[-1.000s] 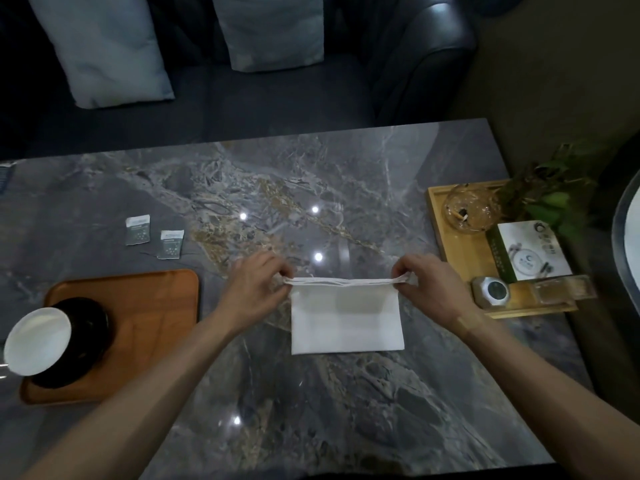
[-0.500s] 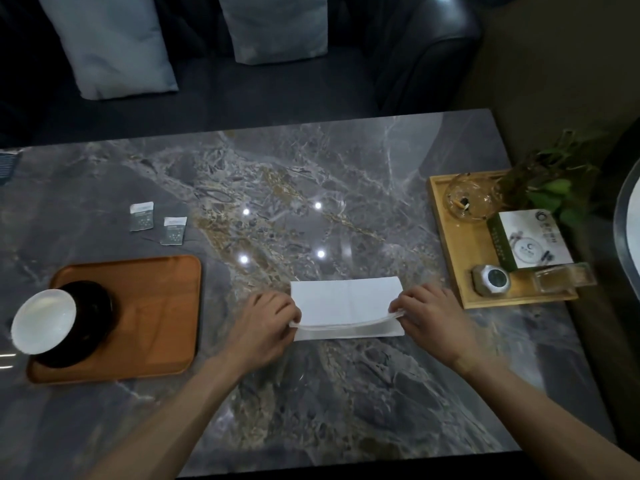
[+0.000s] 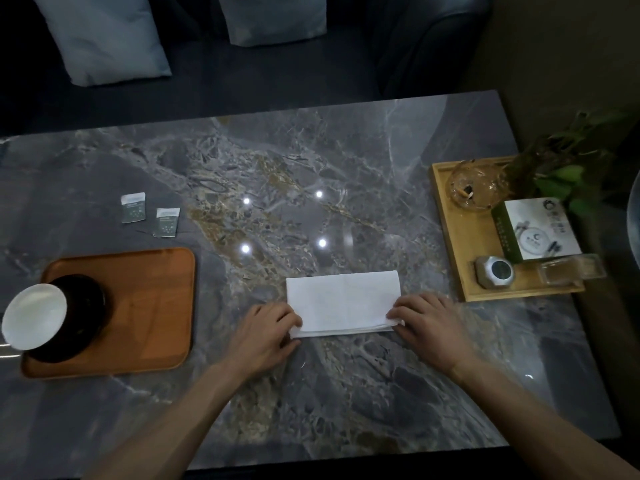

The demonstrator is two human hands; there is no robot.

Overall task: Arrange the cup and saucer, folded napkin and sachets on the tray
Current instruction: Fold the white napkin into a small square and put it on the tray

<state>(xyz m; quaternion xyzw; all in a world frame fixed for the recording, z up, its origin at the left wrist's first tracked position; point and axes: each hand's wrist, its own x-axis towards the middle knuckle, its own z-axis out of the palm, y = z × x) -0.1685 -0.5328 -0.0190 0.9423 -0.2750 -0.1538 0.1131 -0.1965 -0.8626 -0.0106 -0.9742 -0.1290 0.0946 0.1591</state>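
While both bare hands rest on the grey marble table [image 3: 346, 150], the head view shows the white napkin [image 3: 343, 303] lying folded into a wide rectangle on the stone near the table's front edge, well apart from the tray. At the napkin's near left corner the left hand [image 3: 266, 332] has its fingertips pinched on the layered edge, and the right hand [image 3: 427, 323] pinches the near right corner the same way. Off to the left sits the orange-brown tray [image 3: 152, 306], with the dark saucer [image 3: 88, 306] on its left part and the white cup [image 3: 33, 320] on the saucer. Two small sachets [image 3: 133, 207] lie side by side on the table just beyond the tray. At the right edge stands a pale wooden tray [image 3: 450, 237] holding a box and small items.
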